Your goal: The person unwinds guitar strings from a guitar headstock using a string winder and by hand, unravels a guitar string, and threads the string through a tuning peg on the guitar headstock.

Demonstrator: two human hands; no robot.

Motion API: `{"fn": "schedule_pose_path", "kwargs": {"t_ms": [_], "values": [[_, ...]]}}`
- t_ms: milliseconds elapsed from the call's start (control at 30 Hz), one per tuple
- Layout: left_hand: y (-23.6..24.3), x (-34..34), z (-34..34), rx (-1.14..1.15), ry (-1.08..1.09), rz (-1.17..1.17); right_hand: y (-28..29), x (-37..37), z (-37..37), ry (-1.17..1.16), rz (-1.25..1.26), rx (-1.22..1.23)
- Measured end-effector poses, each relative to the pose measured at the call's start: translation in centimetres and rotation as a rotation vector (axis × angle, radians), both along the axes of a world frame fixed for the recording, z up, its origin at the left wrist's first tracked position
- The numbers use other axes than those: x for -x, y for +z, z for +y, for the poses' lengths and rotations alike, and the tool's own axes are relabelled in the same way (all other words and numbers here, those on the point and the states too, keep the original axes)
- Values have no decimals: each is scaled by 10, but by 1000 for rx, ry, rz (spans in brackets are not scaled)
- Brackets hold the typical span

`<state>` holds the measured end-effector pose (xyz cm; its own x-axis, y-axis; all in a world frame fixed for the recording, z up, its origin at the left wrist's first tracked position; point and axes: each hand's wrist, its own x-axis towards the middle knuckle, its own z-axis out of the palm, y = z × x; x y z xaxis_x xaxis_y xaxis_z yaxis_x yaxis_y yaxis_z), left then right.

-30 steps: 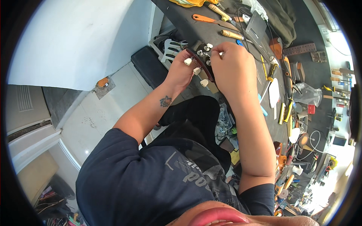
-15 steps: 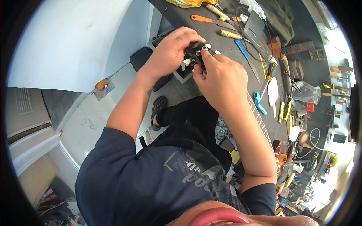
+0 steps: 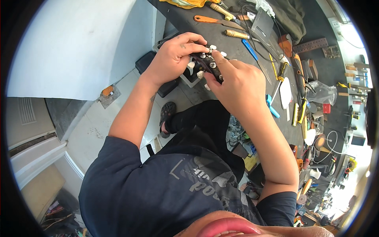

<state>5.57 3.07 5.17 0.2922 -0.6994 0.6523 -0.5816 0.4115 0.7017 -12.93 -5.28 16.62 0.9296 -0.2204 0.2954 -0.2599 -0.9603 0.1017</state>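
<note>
A dark guitar headstock (image 3: 207, 66) with metal tuning posts and white tuner buttons (image 3: 190, 65) lies between my two hands over the bench's near-left edge. My left hand (image 3: 173, 56) is closed at the headstock's far end, its thumb and fingertips by a metal post. From the other side my right hand (image 3: 243, 82) grips it: the index fingertip rests near the same post, and the thumb lies by the tuner buttons on the near edge. Whether a string is between the fingertips is too small to tell. My right forearm hides the neck.
On the dark bench (image 3: 197, 28) lie an orange-handled blade (image 3: 207, 19), wooden-handled tools, a blue-handled tool (image 3: 249, 49), a screwdriver (image 3: 283, 71) and a light-blue tool (image 3: 272, 107). Further right are many tools and a clear plastic bag (image 3: 321, 93). A grey bin (image 3: 193, 82) stands below the headstock.
The headstock has turned a little, and more of its posts and white buttons show. My right hand has shifted slightly right and down, while my left fingers have moved further along the headstock's end.
</note>
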Motion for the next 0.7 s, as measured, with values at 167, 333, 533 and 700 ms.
{"fn": "schedule_pose_path", "kwargs": {"t_ms": [167,333,533,700], "values": [[-1,-3,0,-2,-52,38,7,9,-1,-36,27,-9],[-10,-1,-1,-30,-116,234,22,12,-1,-92,146,-30],[-34,10,-8,109,-184,606,51,18,3,-132,326,27],[-58,22,-11,75,-270,1122,70,36,11,-95,438,164]]}}
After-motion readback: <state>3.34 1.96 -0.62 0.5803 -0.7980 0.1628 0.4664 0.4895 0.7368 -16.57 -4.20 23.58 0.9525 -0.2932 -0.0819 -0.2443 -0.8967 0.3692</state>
